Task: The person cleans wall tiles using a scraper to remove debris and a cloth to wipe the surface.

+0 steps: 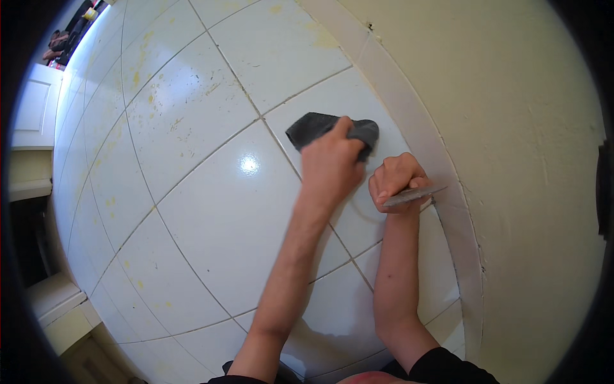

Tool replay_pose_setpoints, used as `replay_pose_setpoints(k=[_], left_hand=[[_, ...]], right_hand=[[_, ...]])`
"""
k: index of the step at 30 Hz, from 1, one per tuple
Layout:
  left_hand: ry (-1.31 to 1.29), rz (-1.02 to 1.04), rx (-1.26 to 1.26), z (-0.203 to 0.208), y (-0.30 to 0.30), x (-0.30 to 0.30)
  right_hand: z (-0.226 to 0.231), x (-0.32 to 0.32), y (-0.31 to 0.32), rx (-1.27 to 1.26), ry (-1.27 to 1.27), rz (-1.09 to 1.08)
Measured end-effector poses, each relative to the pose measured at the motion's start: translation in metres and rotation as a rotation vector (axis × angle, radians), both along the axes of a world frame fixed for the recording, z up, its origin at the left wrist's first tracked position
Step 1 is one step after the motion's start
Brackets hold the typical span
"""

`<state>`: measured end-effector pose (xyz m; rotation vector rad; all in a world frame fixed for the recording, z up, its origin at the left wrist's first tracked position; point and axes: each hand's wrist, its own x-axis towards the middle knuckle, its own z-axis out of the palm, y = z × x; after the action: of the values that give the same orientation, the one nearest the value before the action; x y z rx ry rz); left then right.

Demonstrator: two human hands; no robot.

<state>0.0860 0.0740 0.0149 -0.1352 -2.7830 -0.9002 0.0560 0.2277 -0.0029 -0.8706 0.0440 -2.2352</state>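
My left hand (329,163) presses a dark grey cloth (310,130) flat against the glossy white tile floor (211,211), its fingers closed over the cloth's right part. Close by on the right, my right hand (393,176) is a fist around a thin, flat metal scraper (416,194). The scraper's blade sticks out on both sides of the fist, and its grip is hidden by the fingers. This fist is beside the skirting, apart from the cloth.
A pale skirting (441,150) and a cream wall (524,160) run along the right. Yellow stains (136,78) and dark flecks (192,80) mark the tiles at the far left. A white cabinet door (38,105) and a dark opening (29,240) border the left side.
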Motion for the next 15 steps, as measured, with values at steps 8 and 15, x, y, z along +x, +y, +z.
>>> replay_pose_setpoints(k=[8,15], left_hand=[[-0.009,0.156,0.049,0.006,-0.002,0.003],[0.011,0.738,-0.094,-0.003,-0.083,0.002]], right_hand=[[0.004,0.002,-0.006,0.095,0.023,-0.021],[-0.002,-0.003,-0.003,-0.012,0.016,-0.025]])
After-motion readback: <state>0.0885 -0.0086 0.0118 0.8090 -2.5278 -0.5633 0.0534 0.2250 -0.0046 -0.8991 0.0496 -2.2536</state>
